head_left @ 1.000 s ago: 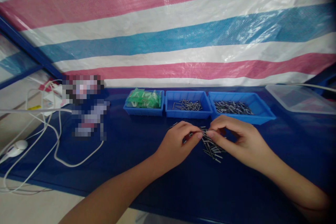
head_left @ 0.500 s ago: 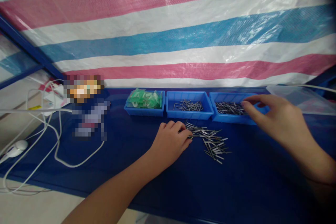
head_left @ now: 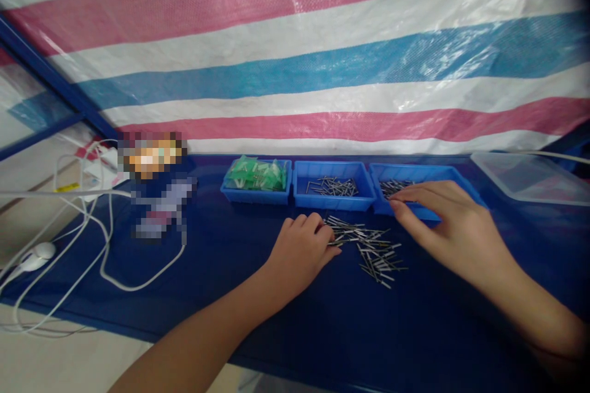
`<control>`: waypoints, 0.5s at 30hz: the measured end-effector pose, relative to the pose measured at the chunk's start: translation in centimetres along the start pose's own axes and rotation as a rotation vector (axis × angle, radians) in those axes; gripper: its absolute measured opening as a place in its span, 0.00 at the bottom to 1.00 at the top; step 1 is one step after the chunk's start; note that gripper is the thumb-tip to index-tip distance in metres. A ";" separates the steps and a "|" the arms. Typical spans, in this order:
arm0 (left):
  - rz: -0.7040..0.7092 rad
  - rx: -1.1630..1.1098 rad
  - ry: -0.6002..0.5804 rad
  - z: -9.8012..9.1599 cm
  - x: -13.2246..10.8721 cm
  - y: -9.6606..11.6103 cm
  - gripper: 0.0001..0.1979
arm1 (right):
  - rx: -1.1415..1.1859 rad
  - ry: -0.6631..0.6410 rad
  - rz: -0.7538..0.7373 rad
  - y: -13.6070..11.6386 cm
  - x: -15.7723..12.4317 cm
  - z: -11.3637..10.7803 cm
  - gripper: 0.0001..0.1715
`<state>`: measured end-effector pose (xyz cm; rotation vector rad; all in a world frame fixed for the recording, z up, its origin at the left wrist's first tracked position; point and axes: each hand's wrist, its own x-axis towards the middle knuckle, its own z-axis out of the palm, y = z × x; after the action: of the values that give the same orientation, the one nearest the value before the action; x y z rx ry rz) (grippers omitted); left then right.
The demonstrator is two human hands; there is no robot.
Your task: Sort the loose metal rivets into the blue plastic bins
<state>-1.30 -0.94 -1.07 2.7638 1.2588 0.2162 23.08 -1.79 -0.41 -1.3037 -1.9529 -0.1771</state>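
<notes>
A loose pile of thin metal blind rivets [head_left: 380, 255] lies on the blue table, in front of the boxes. At the pile's left end, my left hand [head_left: 302, 252] rests with curled fingers, its fingertips touching the rivets. What lies between them is hidden. My right hand [head_left: 452, 221] hovers in front of the right blue box [head_left: 378, 175], which holds more rivets and is partly covered by the hand. Its thumb and forefinger tips are together, and anything in them is too small to see. The middle blue box [head_left: 302, 193] holds a smaller heap of rivets.
The left blue box [head_left: 253, 196] is filled with small green bags [head_left: 253, 172]. White cables [head_left: 108, 258] and a power strip [head_left: 96, 175] occupy the table's left side. A clear plastic lid [head_left: 520, 181] lies at the back right, before a striped sheet [head_left: 322, 86].
My right hand has moved left and down from over the right box toward the pile. My left hand stays at the pile, its fingers shifting slightly.
</notes>
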 end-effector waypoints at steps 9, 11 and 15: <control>-0.016 -0.235 0.103 0.0 0.1 0.4 0.11 | 0.201 -0.181 -0.125 -2.2 -0.3 0.7 0.06; -0.028 -0.373 0.138 -0.1 0.2 0.6 0.11 | 0.281 -0.239 -0.102 -2.7 -0.6 1.0 0.07; -0.050 -0.606 0.165 -0.1 0.3 0.9 0.11 | 0.447 -0.300 -0.001 -3.5 -1.1 1.3 0.05</control>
<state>-0.45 -1.31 -0.82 2.2252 1.0645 0.7032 19.67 -3.56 -1.04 -1.0741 -2.0816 0.4562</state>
